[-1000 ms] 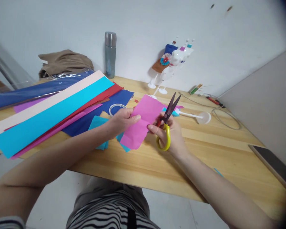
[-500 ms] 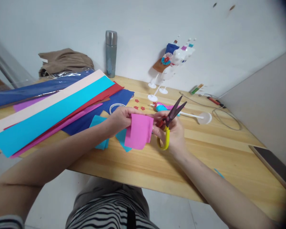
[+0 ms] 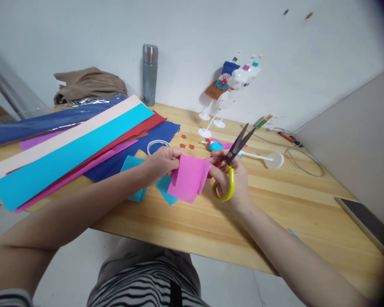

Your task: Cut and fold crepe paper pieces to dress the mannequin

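Observation:
A folded piece of pink crepe paper (image 3: 189, 179) hangs between my hands above the table. My left hand (image 3: 161, 163) is closed, pinching its upper left corner. At the right corner, the thumb and fingers of my right hand (image 3: 232, 177) pinch the same paper. That hand also holds scissors (image 3: 228, 194) with yellow and red handles. Their dark blades stand apart and point up and away, clear of the paper. Below the pink piece lie small turquoise crepe paper pieces (image 3: 166, 189), partly hidden by my left hand and the pink paper.
Long folded crepe paper strips (image 3: 73, 147) are stacked at the left, beside a tape roll (image 3: 150, 147). Small red paper flowers (image 3: 182, 146), a decorated white figure (image 3: 240, 79) and a thermos (image 3: 150, 76) stand or lie farther back. A phone-like dark slab (image 3: 368, 224) lies at the right.
The pink paper has tilted, its right side shifting slightly right with my right hand. The scissors have turned a little, their tips moving right. Both hands keep hold.

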Demonstrator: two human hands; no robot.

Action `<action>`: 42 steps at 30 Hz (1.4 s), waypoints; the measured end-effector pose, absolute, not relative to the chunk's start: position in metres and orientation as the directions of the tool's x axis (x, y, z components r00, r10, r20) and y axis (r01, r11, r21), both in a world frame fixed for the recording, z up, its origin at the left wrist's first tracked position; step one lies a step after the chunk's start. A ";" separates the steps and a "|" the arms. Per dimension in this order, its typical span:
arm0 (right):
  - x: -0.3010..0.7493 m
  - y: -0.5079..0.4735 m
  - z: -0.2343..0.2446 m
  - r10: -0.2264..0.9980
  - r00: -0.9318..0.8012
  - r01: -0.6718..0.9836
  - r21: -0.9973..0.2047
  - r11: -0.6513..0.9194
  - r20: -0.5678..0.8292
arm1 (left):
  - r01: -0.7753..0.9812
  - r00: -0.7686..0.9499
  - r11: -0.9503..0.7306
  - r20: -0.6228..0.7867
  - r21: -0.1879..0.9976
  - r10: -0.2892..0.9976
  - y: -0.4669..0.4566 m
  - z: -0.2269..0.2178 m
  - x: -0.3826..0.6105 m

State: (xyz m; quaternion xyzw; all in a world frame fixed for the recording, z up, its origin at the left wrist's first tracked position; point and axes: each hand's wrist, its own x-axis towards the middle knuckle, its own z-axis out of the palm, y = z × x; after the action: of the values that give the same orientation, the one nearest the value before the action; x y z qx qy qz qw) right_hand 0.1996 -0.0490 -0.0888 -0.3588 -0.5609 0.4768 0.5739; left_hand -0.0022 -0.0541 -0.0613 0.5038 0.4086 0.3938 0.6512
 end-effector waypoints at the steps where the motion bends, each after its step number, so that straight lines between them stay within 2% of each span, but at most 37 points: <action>1: 0.199 -0.050 -0.088 0.957 -0.087 -0.153 -0.953 0.263 0.278 | -0.088 0.350 0.177 -0.136 0.980 0.927 -0.054 -0.061 -0.002; 5: 0.201 -0.052 -0.084 0.965 -0.103 -0.130 -0.965 0.229 0.243 | -0.068 0.334 0.192 -0.159 0.979 0.929 -0.055 -0.059 -0.001; 13: 0.202 -0.055 -0.085 0.943 -0.131 -0.099 -0.950 0.296 0.307 | -0.085 0.435 0.348 -0.280 0.934 0.856 -0.056 -0.058 0.001; 19: 0.198 -0.056 -0.083 0.945 -0.083 -0.097 -0.946 0.308 0.316 | -0.247 0.499 0.453 -0.288 0.857 0.817 -0.057 -0.062 -0.001; 23: 0.195 -0.058 -0.083 0.932 -0.067 -0.088 -0.932 0.351 0.357 | -0.204 0.485 0.390 -0.253 0.898 0.837 -0.060 -0.068 0.003; 31: 0.202 -0.055 -0.082 0.927 -0.152 -0.063 -0.939 0.338 0.344 | -0.150 0.389 0.377 -0.296 0.914 0.872 -0.060 -0.063 0.004; 35: 0.204 -0.055 -0.077 0.925 -0.181 -0.028 -0.942 0.336 0.335 | -0.097 0.354 0.284 -0.234 0.954 0.906 -0.062 -0.054 0.003; 42: 0.204 -0.052 -0.076 0.932 -0.131 -0.017 -0.941 0.339 0.338 | -0.015 0.333 0.245 -0.226 0.969 0.916 -0.064 -0.052 0.004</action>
State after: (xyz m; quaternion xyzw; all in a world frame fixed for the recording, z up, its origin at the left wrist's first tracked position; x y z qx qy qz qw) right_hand 0.2044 -0.0519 -0.0761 -0.3737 -0.6122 0.4369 0.5428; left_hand 0.0040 -0.0637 -0.0515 0.4982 0.4519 0.3598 0.6467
